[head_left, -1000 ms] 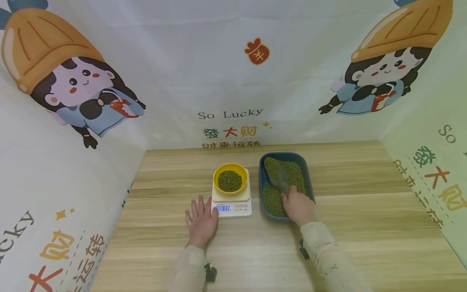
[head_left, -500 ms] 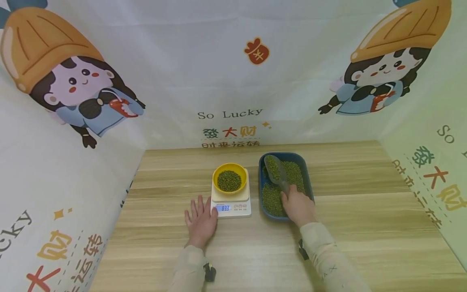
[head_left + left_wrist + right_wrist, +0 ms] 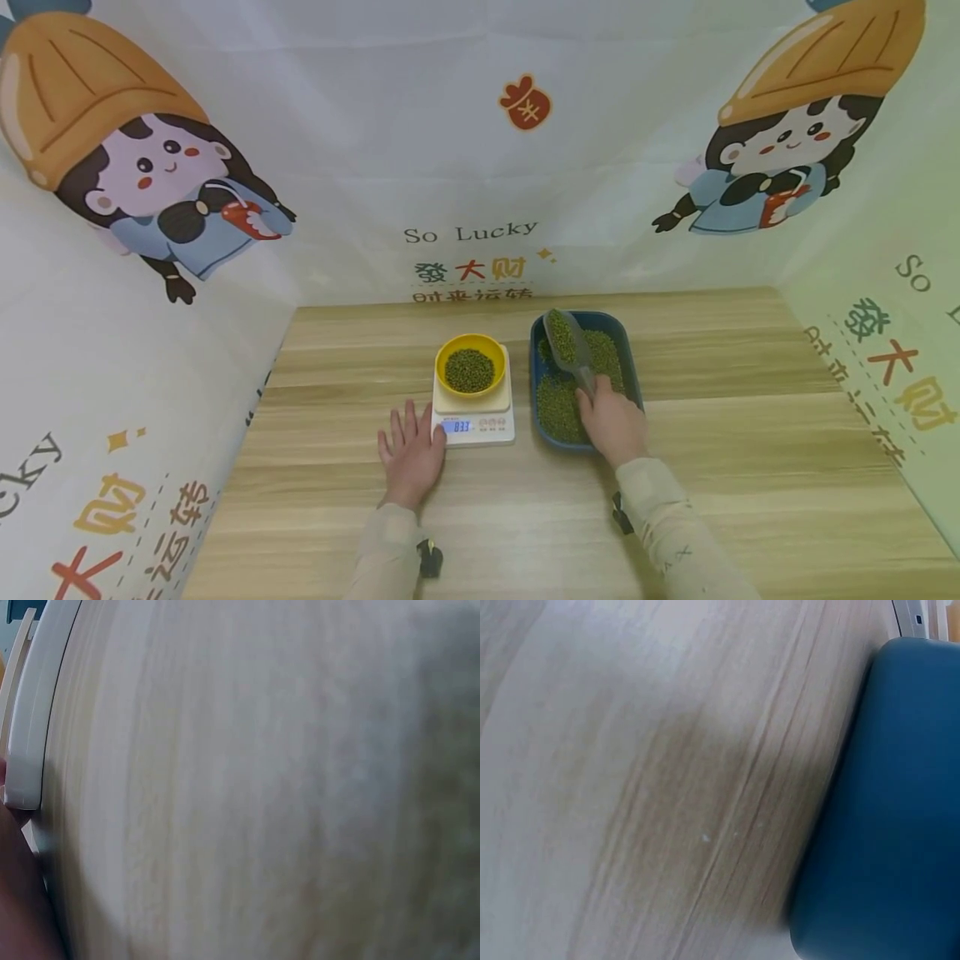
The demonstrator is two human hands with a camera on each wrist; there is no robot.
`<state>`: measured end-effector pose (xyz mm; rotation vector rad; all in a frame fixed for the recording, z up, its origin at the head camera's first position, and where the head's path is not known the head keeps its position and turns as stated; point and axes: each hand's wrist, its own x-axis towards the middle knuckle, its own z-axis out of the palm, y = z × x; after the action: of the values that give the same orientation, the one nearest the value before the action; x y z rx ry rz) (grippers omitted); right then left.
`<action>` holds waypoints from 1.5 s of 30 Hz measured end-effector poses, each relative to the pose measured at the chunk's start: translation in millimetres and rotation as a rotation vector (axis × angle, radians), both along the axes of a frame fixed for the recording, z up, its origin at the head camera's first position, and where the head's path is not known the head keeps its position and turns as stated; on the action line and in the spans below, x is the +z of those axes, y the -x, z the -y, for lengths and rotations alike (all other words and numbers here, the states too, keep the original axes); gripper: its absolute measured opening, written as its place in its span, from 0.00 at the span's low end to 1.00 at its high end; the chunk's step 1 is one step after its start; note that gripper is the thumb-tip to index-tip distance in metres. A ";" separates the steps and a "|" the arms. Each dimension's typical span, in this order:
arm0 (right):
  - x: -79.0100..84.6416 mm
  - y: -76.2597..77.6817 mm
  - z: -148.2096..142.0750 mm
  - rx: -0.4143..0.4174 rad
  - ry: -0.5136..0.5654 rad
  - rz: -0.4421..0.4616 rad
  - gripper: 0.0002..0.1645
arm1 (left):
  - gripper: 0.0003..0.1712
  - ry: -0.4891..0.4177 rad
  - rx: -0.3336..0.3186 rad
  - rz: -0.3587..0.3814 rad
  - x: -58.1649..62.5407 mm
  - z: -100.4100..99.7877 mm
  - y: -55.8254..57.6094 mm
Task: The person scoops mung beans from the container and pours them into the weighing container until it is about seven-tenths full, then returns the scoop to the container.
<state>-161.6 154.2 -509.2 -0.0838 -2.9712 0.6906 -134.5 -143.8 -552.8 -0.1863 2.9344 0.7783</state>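
Note:
My right hand (image 3: 615,421) grips the handle of a grey translucent scoop (image 3: 583,367), its bowl heaped with small green beans. The scoop is over a dark blue tray (image 3: 637,379) of green beans (image 3: 558,408); in the right wrist view the tray's outer wall (image 3: 889,802) fills the right side. My left hand (image 3: 412,462) lies with fingers spread on the table, its thumb at the left front corner of a white kitchen scale (image 3: 495,435). On the scale stands a yellow bowl (image 3: 472,340) with green beans in it. The display reads 833, any decimal point too small to make out.
The wood-grain table (image 3: 720,367) carries the scale left of the tray, a narrow gap between them. White printed cloth (image 3: 360,167) walls in the back and both sides. In the left wrist view the scale's edge (image 3: 34,712) shows at far left.
The scoop's bowl has tilted and narrowed in view, its tip lifting slightly at the tray's back left. My left hand stays in place, and the display reading is unchanged.

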 end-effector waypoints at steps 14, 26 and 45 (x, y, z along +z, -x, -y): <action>-1.3 -0.8 -0.2 -0.017 0.015 -0.076 0.25 | 0.33 0.009 0.006 0.005 -0.4 0.4 1.4; -3.6 -3.8 -0.2 -0.038 0.081 -0.176 0.28 | 0.32 0.011 0.007 -0.003 0.4 0.5 0.5; -2.6 -3.0 -1.3 -0.016 0.061 -0.135 0.25 | 0.32 -0.008 0.009 -0.005 2.2 -1.1 -0.7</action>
<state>-158.5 155.6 -511.8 -0.0618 -2.8189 0.7532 -133.8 -142.7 -550.6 -0.1967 2.9363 0.7933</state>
